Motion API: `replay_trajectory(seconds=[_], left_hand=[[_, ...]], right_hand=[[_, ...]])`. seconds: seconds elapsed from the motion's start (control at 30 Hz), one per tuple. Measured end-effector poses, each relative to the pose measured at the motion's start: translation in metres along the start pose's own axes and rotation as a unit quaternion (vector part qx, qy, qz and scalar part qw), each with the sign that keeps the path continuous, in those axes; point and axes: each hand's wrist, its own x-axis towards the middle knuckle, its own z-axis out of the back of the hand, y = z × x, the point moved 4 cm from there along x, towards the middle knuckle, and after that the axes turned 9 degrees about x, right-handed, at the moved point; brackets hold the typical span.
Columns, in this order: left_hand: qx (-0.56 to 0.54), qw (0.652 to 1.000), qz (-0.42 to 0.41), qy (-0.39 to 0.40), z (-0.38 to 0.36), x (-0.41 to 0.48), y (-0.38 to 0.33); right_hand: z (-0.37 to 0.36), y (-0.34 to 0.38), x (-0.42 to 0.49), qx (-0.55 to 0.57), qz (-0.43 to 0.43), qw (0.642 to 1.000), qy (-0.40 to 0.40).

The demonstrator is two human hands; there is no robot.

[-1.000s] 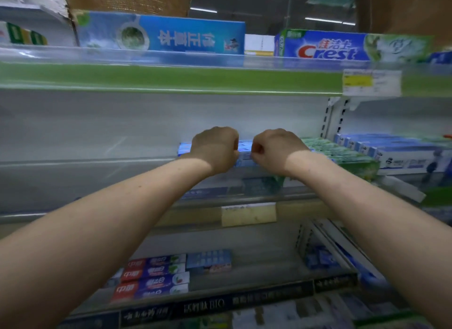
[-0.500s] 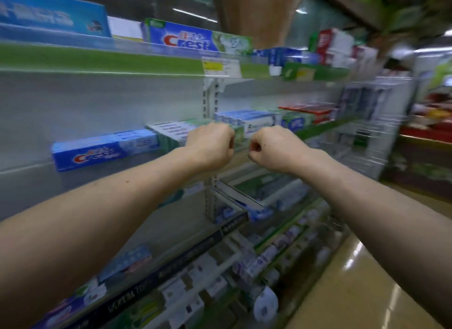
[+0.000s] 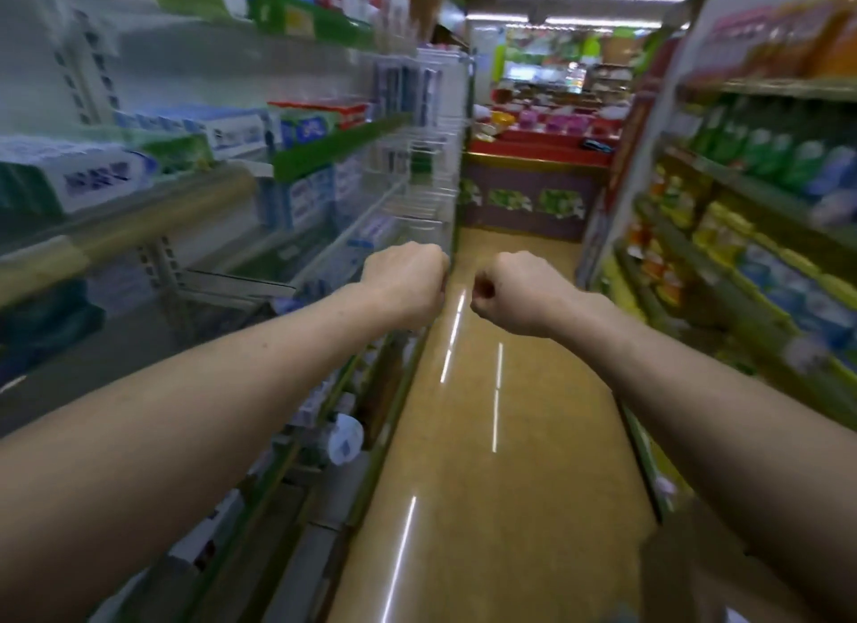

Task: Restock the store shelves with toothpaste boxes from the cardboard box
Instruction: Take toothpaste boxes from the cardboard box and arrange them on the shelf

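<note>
Tan glossy floor (image 3: 491, 506), toothpaste boxes (image 3: 95, 179), left hand (image 3: 408, 284), right hand (image 3: 517, 298) fisted

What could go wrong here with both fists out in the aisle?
The left hand and right hand are fists holding nothing, and no cardboard box is clearly in view, so restocking might stall. The left arm stretches along the shelved toothpaste boxes; a swing could knock some off. The floor looks glossy, perhaps slippery.
</note>
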Motion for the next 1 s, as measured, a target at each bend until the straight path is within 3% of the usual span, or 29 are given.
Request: replay_trajectory(seconds=[0.4,0.8,1.0], left_hand=[[-0.032,0.982,-0.171,0.077,-0.059,-0.018,-0.2],[-0.03,0.909,-0.338,0.242,-0.178,-0.095,-0.457],[0.017,0.879,-0.355,0.317,-0.261,-0.135,-0.527]], right_hand=[[-0.006,-0.142,-0.145,-0.002,-0.192,0.981,0.01],[-0.074,-0.338,-0.347,0.099,-0.348,0.929,0.071],[-0.14,-0.41,-0.424,0.149,-0.415,0.891,0.112]])
